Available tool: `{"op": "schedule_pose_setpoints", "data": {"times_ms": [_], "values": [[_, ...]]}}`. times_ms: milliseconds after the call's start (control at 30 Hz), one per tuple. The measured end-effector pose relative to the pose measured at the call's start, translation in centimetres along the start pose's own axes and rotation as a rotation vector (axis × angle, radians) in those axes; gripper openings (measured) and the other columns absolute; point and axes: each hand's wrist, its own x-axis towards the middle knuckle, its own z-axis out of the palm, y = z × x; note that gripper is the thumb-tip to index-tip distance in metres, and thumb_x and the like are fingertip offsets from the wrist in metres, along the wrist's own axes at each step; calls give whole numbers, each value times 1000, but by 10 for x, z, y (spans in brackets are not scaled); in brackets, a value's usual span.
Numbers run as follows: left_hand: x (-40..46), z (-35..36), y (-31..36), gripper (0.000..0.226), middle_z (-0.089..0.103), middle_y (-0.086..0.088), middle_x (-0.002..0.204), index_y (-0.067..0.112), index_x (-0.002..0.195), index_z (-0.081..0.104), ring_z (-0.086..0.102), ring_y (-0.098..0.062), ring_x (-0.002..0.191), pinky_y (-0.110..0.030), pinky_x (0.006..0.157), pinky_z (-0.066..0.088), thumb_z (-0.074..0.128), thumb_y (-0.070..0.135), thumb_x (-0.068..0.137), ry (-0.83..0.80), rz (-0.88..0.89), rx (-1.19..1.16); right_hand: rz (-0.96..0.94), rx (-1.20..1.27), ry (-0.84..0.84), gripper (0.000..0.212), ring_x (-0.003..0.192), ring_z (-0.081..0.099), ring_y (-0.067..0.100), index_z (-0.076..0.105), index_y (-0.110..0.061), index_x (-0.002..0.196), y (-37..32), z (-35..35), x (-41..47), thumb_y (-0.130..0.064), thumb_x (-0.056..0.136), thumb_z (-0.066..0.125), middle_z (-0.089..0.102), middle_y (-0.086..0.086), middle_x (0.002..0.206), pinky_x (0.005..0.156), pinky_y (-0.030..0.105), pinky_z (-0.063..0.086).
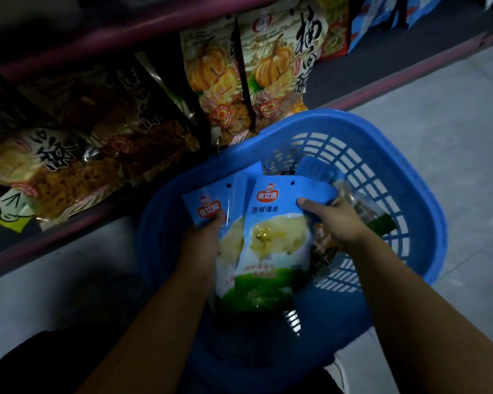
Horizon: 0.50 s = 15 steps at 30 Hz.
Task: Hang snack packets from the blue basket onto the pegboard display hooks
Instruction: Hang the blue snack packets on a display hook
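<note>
A blue plastic basket [376, 155] sits on the floor below me. Over it I hold two light-blue snack packets with a green lower part. My left hand [202, 240] grips the left packet [208, 203] near its upper edge. My right hand [333, 220] pinches the top right corner of the front packet [273, 240], which overlaps the left one. Each packet has a small hang hole near its top. More packets [353, 206] lie inside the basket under my right hand. No pegboard hooks are in view.
A low shelf with a purple edge [54, 231] runs along the left, stacked with orange pumpkin-print snack bags [271, 78] and darker bags [77, 155]. Blue packets [382, 15] stand on the shelf at top right. Grey floor [453, 109] lies right of the basket.
</note>
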Motion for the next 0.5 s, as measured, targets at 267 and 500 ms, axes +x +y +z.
{"op": "schedule_pose_setpoints", "data": {"times_ms": [267,500], "values": [[-123,-20,88,13,74,4,75,27,67,71,72,-22,78,-48,78,57,72,25,81,2,215,-53,-281,-122,156,10,63,64,11,68,-16,74,-111,11,-139,-17,78,76,70,-5,67,63,29,51],[-324,-87,237,6,74,6,73,22,77,69,72,-14,71,-37,67,58,71,17,80,23,429,-160,-414,-95,133,14,64,64,9,69,-19,68,-290,51,-333,-23,80,75,71,-7,65,60,26,52]]}}
